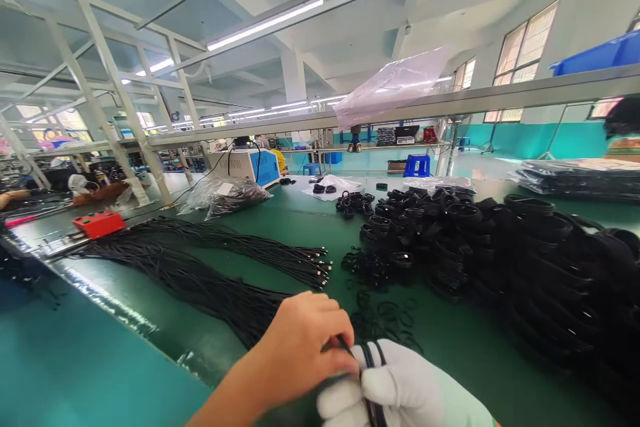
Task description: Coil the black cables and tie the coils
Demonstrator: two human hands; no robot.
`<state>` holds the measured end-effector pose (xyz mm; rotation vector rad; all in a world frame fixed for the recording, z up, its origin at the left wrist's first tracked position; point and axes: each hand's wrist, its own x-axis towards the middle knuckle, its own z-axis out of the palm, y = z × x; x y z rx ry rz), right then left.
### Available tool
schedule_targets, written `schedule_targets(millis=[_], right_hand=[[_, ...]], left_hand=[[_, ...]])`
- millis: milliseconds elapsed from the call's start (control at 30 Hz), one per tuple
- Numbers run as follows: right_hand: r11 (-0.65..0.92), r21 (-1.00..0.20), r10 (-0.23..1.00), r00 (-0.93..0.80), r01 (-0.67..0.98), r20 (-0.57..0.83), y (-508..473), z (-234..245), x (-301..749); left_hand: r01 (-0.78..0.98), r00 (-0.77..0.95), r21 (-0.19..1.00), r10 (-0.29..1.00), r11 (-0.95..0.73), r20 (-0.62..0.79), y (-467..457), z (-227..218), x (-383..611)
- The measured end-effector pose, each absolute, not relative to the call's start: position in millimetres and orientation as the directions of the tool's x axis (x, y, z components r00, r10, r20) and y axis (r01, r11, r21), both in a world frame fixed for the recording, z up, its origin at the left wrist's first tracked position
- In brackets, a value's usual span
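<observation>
Where the green counter (pixel 310 215) stretches ahead, with the paired hands as the clock's centre, a red fixture (pixel 99 224) sits toward 10 o'clock. Long straight cables (pixel 165 265) run from beside it, and the farther bundle's metal-tipped ends lie toward 11 o'clock. The bare left hand (pixel 303 340) has its fingers bent together on a black cable (pixel 373 410), which lies at the centre between the hands. The white-gloved right hand (pixel 405 380) has its fingers clamped around that cable; dark bands (pixel 369 355) loop over them. Loose black rings (pixel 387 313) are scattered between 1 and 2 o'clock, and heaped coiled cables (pixel 470 220) rise toward 2 o'clock. The step in hand looks like gathering the cable between both hands; the next move likely calls for the gloved fingers to keep the strands together, steady and close.
</observation>
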<state>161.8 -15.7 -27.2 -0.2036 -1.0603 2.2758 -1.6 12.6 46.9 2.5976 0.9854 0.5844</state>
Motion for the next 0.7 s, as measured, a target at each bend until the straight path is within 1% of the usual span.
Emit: schedule_targets(millis=[67, 100, 133, 167, 200, 233, 267, 333, 400, 433, 500, 567, 633, 700], right_hand=[[-0.556, -0.68, 0.573, -0.813, -0.478, 0.103, -14.9, -29.7, 158.5], [-0.585, -0.651, 0.572, -0.815, -0.483, 0.09, -14.5, -29.9, 156.7], [-0.606, -0.63, 0.565, -0.82, -0.486, 0.09, -14.3, -29.3, 155.0], [-0.626, -0.605, 0.553, -0.827, -0.492, 0.1, -14.2, -27.7, 153.5], [-0.642, -0.574, 0.548, -0.828, -0.509, 0.12, -14.3, -25.4, 152.6], [-0.646, -0.539, 0.562, -0.814, -0.542, 0.146, -14.4, -22.5, 152.2], [-0.63, -0.499, 0.602, -0.78, -0.595, 0.169, -14.4, -19.1, 152.6], [-0.546, -0.45, 0.72, -0.671, -0.706, 0.179, -13.6, -12.2, 155.5], [-0.431, -0.476, 0.831, -0.542, -0.767, 0.122, -11.0, -7.0, 161.0], [-0.383, -0.504, 0.871, -0.485, -0.774, 0.083, -9.2, -5.5, 164.2], [-0.322, -0.559, 0.919, -0.394, -0.764, 0.009, -5.5, -4.8, 169.8], [-0.296, -0.593, 0.943, -0.327, -0.749, -0.058, -3.3, -6.9, 172.8], [-0.294, -0.63, 0.951, -0.284, -0.719, -0.121, -4.1, -10.4, 172.6], [-0.295, -0.688, 0.951, -0.269, -0.663, -0.149, -8.1, -14.0, 170.4]], left_hand=[[0.5, 0.66, 0.668, 0.742, -0.55, 0.117, 25.5, 47.2, -2.3], [0.46, 0.659, 0.764, 0.75, -0.453, 0.048, 30.8, 41.7, -2.3], [0.428, 0.662, 0.823, 0.749, -0.372, -0.006, 35.2, 33.5, -2.1], [0.423, 0.657, 0.842, 0.753, -0.333, -0.032, 38.7, 23.7, -1.9], [0.445, 0.639, 0.83, 0.768, -0.336, -0.032, 41.2, 13.3, -2.0], [0.482, 0.616, 0.797, 0.788, -0.365, -0.012, 42.8, 3.4, -2.5], [0.529, 0.585, 0.747, 0.811, -0.403, 0.024, 43.4, -5.4, -3.8], [0.625, 0.515, 0.639, 0.852, -0.448, 0.094, 41.5, -18.6, -7.9], [0.699, 0.474, 0.537, 0.868, -0.472, 0.147, 35.1, -26.9, -12.0], [0.73, 0.477, 0.46, 0.859, -0.505, 0.186, 30.1, -30.1, -12.9], [0.747, 0.543, 0.268, 0.791, -0.608, 0.28, 17.5, -36.1, -10.8], [0.7, 0.64, 0.079, 0.673, -0.71, 0.371, 4.0, -40.8, -4.1], [0.656, 0.675, -0.026, 0.571, -0.754, 0.467, -6.0, -40.5, 3.8], [0.625, 0.681, -0.047, 0.515, -0.779, 0.521, -9.6, -30.8, 7.9]])
